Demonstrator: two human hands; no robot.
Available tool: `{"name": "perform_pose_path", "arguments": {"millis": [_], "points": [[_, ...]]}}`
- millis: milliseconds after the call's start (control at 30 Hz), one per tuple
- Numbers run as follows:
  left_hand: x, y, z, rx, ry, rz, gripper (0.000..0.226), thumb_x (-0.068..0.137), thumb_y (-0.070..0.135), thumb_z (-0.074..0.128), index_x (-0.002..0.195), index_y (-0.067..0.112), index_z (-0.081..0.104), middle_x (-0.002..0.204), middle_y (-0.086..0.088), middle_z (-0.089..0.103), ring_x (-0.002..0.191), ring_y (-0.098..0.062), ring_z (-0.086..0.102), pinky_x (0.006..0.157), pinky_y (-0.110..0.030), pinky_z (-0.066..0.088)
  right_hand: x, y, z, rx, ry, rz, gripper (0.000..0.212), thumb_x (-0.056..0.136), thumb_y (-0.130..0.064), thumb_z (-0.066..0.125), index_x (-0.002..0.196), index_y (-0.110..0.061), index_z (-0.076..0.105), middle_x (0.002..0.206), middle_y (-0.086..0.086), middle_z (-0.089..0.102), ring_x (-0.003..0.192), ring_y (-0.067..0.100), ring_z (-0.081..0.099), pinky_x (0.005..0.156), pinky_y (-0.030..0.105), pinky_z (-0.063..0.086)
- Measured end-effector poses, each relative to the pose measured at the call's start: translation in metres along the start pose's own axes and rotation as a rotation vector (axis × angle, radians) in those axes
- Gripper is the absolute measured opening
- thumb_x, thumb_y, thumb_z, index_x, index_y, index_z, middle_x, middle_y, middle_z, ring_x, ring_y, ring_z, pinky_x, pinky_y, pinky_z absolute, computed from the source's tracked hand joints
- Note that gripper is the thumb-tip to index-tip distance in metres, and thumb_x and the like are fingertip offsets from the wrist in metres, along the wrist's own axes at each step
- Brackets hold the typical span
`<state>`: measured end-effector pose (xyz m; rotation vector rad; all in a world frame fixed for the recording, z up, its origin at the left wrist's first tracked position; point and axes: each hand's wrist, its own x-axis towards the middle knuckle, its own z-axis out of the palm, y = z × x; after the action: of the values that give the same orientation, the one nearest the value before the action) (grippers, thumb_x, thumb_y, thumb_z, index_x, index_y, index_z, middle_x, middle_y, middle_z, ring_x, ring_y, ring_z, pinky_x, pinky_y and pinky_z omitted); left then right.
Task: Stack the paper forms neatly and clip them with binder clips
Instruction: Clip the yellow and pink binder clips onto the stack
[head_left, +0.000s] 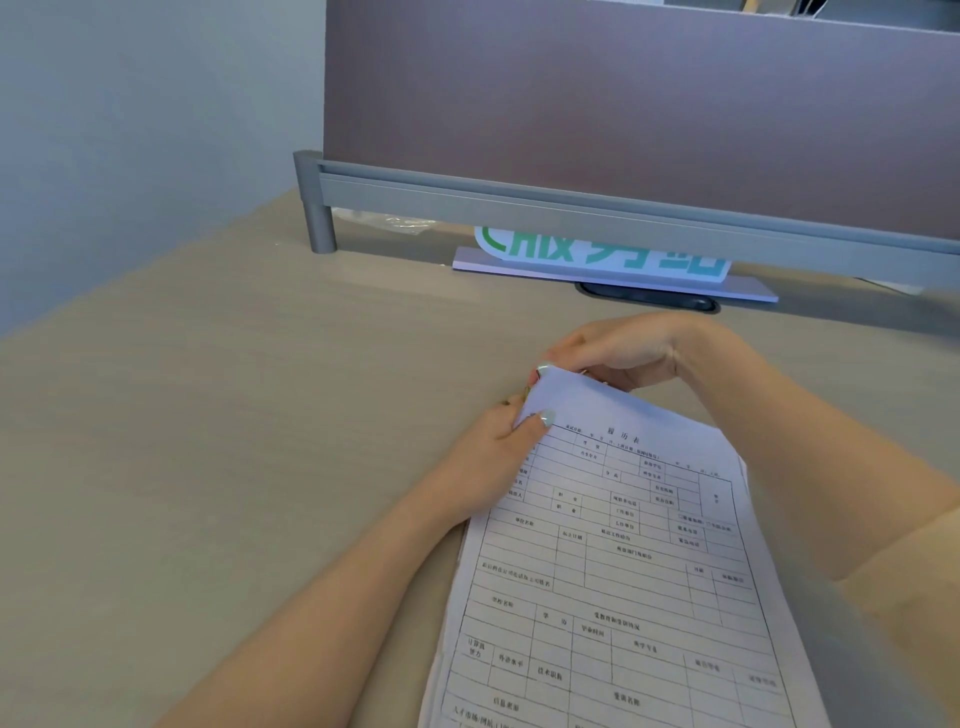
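- I see the stack of paper forms (613, 582) lying on the pale wood desk (234, 415), running from the lower edge of the view up toward the middle, turned a little so its top left corner points away from me.
- The top sheet is a printed table with ruled boxes and dark characters; the edges of the sheets below peek out along the left and right sides, so the stack is not perfectly flush.
- My left hand (498, 457) pinches the top left corner of the stack, thumb on top of the page and the other fingers under it, lifting that corner off the desk.
- My right hand (618, 348) reaches in from the right and curls over the same corner from behind, fingertips closed against the paper's far edge.
- Something small and yellowish (524, 392) shows between the two hands at the corner; I cannot tell whether it is a binder clip or which hand holds it.
- Both forearms rest low over the desk, the left crossing beside the stack, the right passing above its upper right side.
- Behind the hands stands a brown partition panel (623, 104) on a grey metal rail (519, 197).
- Under the rail sits a white sign with green characters (597, 254), well apart from the forms.
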<state>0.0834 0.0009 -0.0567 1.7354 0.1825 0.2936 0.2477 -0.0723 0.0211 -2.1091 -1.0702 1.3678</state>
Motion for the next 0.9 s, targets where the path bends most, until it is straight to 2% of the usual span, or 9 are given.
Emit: {"name": "perform_pose_path", "arguments": {"millis": [133,233,300,367,433,533,633,767,900], "points": [[-0.001,-0.001,-0.001,0.003,-0.022,-0.002,0.023,0.096,0.022,0.039,0.105,0.019,0.060,0.094,0.011,0.064,0.090,-0.006,0.061,0.081,-0.019,0.047,-0.002,0.000,0.002,0.011,0.016,-0.043,0.013,0.088,-0.026,0.057,0.093,-0.020,0.067,0.093,-0.001,0.069,0.082,0.013,0.063,0.067,0.020,0.053],[-0.001,0.000,-0.002,-0.059,-0.016,-0.004,0.024,0.097,0.020,0.039,0.100,0.018,0.062,0.089,0.014,0.067,0.080,0.003,0.064,0.075,-0.013,0.048,-0.004,0.000,0.007,0.013,0.077,-0.087,0.018,0.088,-0.032,0.057,0.088,-0.019,0.069,0.082,-0.004,0.070,0.072,0.010,0.063,0.059,0.018,0.050],[-0.001,0.001,-0.004,-0.114,-0.012,-0.033,0.025,0.096,0.020,0.040,0.094,0.017,0.064,0.085,0.011,0.068,0.074,0.004,0.066,0.070,-0.012,0.050,-0.005,0.002,0.013,0.016,0.144,-0.113,0.024,0.088,-0.037,0.054,0.076,-0.023,0.069,0.069,-0.010,0.069,0.062,0.006,0.063,0.056,0.018,0.048],[-0.001,0.000,-0.005,-0.138,-0.005,-0.066,0.025,0.096,0.023,0.042,0.090,0.018,0.066,0.087,0.006,0.070,0.076,-0.002,0.067,0.073,-0.017,0.052,-0.004,0.006,0.018,-0.023,0.261,-0.159,0.033,0.089,-0.042,0.050,0.067,-0.026,0.068,0.062,-0.015,0.068,0.058,0.000,0.061,0.062,0.019,0.046],[0.000,0.000,-0.006,-0.141,-0.006,-0.100,0.025,0.095,0.025,0.043,0.089,0.018,0.067,0.089,0.002,0.071,0.079,-0.008,0.068,0.075,-0.022,0.053,0.001,0.012,0.022,-0.002,0.355,-0.246,0.034,0.089,-0.045,0.048,0.073,-0.025,0.069,0.068,-0.015,0.067,0.065,0.002,0.059,0.073,0.021,0.045],[0.000,-0.001,-0.007,-0.145,-0.030,-0.142,0.026,0.094,0.027,0.044,0.090,0.018,0.068,0.091,0.000,0.072,0.083,-0.013,0.069,0.078,-0.026,0.054,0.002,0.020,0.025,0.296,0.473,-0.343,0.029,0.092,-0.038,0.047,0.082,-0.022,0.068,0.069,-0.010,0.066,0.063,0.003,0.058,0.066,0.017,0.048],[0.000,0.000,-0.009,-0.174,-0.043,-0.177,0.027,0.093,0.028,0.045,0.089,0.017,0.070,0.091,-0.002,0.073,0.082,-0.015,0.070,0.080,-0.030,0.055,0.001,0.024,0.026,0.468,0.609,-0.409,0.024,0.092,-0.034,0.047,0.082,-0.022,0.066,0.085,-0.001,0.064,0.081,0.014,0.057,0.078,0.020,0.051],[0.000,0.003,-0.010,-0.245,-0.048,-0.192,0.027,0.093,0.025,0.046,0.084,0.016,0.070,0.076,0.004,0.076,0.073,-0.010,0.071,0.070,-0.024,0.056,-0.002,0.019,0.026,0.513,0.725,-0.453,0.023,0.093,-0.028,0.047,0.079,-0.021,0.064,0.086,0.001,0.063,0.091,0.019,0.054,0.094,0.030,0.045],[-0.001,0.004,-0.011,-0.287,-0.046,-0.211,0.027,0.093,0.024,0.046,0.085,0.015,0.069,0.074,0.005,0.076,0.071,-0.011,0.071,0.068,-0.024,0.056,-0.010,0.014,0.027,0.425,0.770,-0.480,0.023,0.091,-0.026,0.051,0.074,-0.023,0.067,0.074,-0.009,0.073,0.080,0.010,0.061,0.092,0.023,0.046]]}}
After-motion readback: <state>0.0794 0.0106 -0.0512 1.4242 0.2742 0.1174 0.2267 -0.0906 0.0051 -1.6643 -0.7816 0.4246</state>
